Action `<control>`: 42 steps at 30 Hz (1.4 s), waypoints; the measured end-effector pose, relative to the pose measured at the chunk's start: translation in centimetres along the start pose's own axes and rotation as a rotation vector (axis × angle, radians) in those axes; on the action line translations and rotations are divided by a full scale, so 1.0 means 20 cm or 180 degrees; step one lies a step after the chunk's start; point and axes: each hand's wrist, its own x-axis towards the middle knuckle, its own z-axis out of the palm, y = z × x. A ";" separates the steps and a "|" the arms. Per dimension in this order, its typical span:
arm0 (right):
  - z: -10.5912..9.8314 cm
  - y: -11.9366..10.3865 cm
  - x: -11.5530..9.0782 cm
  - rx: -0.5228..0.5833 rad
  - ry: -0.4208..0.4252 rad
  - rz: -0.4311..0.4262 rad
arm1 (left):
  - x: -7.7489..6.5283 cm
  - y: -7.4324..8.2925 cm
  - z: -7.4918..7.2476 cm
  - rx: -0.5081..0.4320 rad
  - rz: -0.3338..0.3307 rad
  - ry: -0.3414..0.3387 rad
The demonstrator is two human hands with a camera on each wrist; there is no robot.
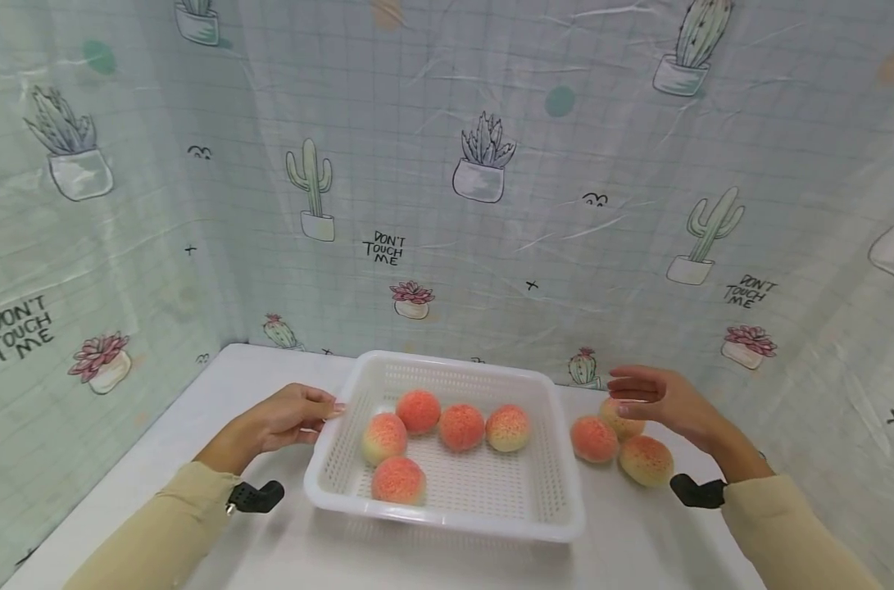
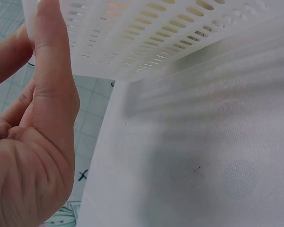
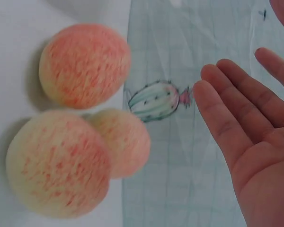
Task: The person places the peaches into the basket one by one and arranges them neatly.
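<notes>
A white perforated plastic basket (image 1: 447, 515) stands on the table, with several pink-and-yellow peaches (image 1: 461, 427) inside, mostly toward its left and back. At its left side my left hand (image 1: 288, 416) grips the rim between thumb and fingers; the left wrist view has the thumb (image 2: 54, 71) along the slotted wall (image 2: 146, 33). Right of the basket lie three more peaches, a reddish one (image 1: 594, 439), a yellower one (image 1: 646, 460) and one partly hidden behind them (image 1: 622, 418). Over these my right hand (image 1: 664, 401) hovers, fingers extended and apart from the fruit, holding nothing.
The white table (image 1: 270, 541) meets a curtain (image 1: 447, 270) printed with cacti at the back and on both sides. A black wrist mount (image 1: 256, 496) sits on the left sleeve, another (image 1: 699, 492) on the right.
</notes>
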 end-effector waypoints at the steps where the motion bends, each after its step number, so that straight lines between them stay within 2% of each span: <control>1: -0.01 0.02 -0.02 -0.0031 0.0061 0.0047 | -0.01 0.00 0.00 0.0000 0.0007 -0.0005; 7: -0.03 0.15 -0.10 -0.0198 0.0318 0.0307 | -0.03 -0.01 -0.01 -0.0026 0.0018 0.0024; 11: -0.02 0.24 -0.13 -0.0255 0.0391 0.0537 | -0.04 -0.02 -0.02 -0.0040 0.0021 0.0041; 16: 0.01 0.35 -0.17 -0.0245 0.0315 0.0846 | -0.05 -0.03 -0.03 -0.0099 0.0043 0.0017; 20: 0.06 0.41 -0.18 -0.0378 0.0209 0.1025 | -0.05 -0.03 -0.02 -0.0117 0.0041 0.0010; 25: 0.12 0.43 -0.18 -0.0564 0.0169 0.1100 | -0.06 -0.03 -0.02 -0.0111 0.0042 0.0012; 31: 0.16 0.47 -0.18 -0.0729 0.0256 0.1227 | -0.05 -0.03 -0.01 -0.0116 0.0045 0.0014; 37: 0.17 0.52 -0.20 -0.0851 0.0383 0.1320 | -0.04 -0.04 0.00 -0.0150 0.0063 -0.0023; 42: 0.17 0.52 -0.22 -0.0904 0.0423 0.1277 | -0.04 -0.05 0.00 -0.0145 0.0064 0.0014</control>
